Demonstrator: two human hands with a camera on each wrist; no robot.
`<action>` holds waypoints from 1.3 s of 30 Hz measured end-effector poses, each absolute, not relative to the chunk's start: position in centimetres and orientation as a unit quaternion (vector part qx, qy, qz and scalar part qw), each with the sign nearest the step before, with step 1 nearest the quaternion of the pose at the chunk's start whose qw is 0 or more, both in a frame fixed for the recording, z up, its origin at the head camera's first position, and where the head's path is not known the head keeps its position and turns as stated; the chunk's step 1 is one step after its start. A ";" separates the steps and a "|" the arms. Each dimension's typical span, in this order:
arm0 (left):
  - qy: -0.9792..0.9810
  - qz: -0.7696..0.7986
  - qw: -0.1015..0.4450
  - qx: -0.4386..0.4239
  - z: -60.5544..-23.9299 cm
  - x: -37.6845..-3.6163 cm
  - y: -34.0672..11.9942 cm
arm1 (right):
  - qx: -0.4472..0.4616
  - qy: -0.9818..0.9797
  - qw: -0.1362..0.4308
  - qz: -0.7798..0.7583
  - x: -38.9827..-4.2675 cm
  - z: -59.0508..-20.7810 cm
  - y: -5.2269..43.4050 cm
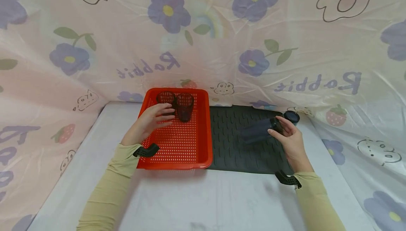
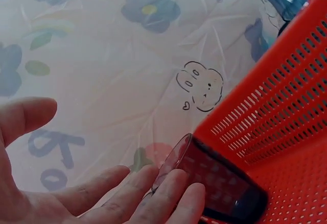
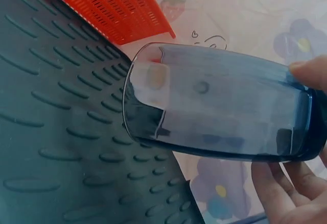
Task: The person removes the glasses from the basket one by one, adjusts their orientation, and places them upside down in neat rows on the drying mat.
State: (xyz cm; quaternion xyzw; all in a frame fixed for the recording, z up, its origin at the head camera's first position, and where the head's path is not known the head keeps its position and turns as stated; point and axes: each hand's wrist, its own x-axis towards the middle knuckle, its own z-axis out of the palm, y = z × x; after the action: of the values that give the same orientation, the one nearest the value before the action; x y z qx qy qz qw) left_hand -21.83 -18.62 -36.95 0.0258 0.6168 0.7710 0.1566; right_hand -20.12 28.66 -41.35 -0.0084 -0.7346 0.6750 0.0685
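Note:
My left hand reaches into a red perforated basket. Its fingers lie straight and touch the side of a dark tinted glass, with the thumb spread away from it. That glass stands at the basket's far end beside a second dark glass. My right hand grips a blue tinted glass by its base. The glass is tipped on its side above a black ribbed mat, with its mouth pointing left. The thumb is on top and the fingers are underneath.
Another dark glass stands upright at the mat's far right corner. The basket sits on a white table, touching the mat's left edge. A flowered plastic sheet forms the wall behind and at both sides.

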 end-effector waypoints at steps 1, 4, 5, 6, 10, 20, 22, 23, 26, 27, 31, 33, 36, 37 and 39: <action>0.610 0.776 0.159 0.023 -36.9 -21.9 -18.8 | -0.009 -0.736 0.068 0.674 -20.0 -41.4 28.8; 0.600 0.783 0.165 0.021 -37.0 -22.2 -19.2 | -0.010 -0.735 0.066 0.675 -19.9 -41.5 29.0; 0.599 0.783 0.166 0.021 -37.0 -22.2 -19.4 | -0.009 -0.734 0.065 0.676 -19.8 -41.5 29.1; 0.599 0.783 0.166 0.020 -37.0 -22.3 -19.6 | -0.009 -0.734 0.065 0.676 -19.8 -41.5 29.1; 0.605 0.780 0.161 0.011 -37.1 -22.6 -20.2 | -0.009 -0.729 0.068 0.681 -19.9 -41.4 29.3; 0.627 0.766 0.139 -0.019 -37.2 -23.2 -21.5 | -0.015 -0.757 0.084 0.648 -20.3 -41.2 29.3; 0.637 0.759 0.135 -0.022 -37.2 -23.3 -21.7 | -0.017 -0.764 0.086 0.640 -20.3 -41.1 29.3; 0.643 0.754 0.134 -0.024 -37.2 -23.3 -21.8 | -0.018 -0.766 0.086 0.637 -20.3 -41.0 29.3; 0.656 0.742 0.131 -0.041 -37.2 -23.6 -21.9 | -0.016 -0.778 0.088 0.622 -20.5 -40.9 29.3; 0.658 0.740 0.132 -0.045 -37.2 -23.7 -22.0 | -0.016 -0.776 0.088 0.625 -20.6 -40.9 29.3; 0.661 0.736 0.136 -0.055 -37.3 -24.1 -22.2 | -0.011 -0.783 0.093 0.615 -20.9 -40.7 29.3; 0.656 0.740 0.135 -0.057 -37.3 -24.4 -22.3 | -0.009 -0.779 0.096 0.620 -21.0 -40.7 29.3; 0.649 0.747 0.131 -0.063 -37.3 -24.8 -22.4 | -0.010 -0.781 0.097 0.616 -21.2 -40.6 29.3; 0.648 0.747 0.130 -0.062 -37.3 -24.9 -22.5 | -0.011 -0.782 0.097 0.616 -21.2 -40.7 29.3; 0.650 0.746 0.130 -0.061 -37.2 -25.2 -22.5 | -0.015 -0.789 0.097 0.606 -21.3 -40.7 29.4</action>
State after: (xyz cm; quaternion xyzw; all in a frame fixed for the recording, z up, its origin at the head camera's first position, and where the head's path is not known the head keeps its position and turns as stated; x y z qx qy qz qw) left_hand -25.19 -22.54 -37.23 -0.0613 0.6499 0.7463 0.1299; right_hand -21.30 29.37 -40.68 -0.0148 -0.7890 0.6065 0.0969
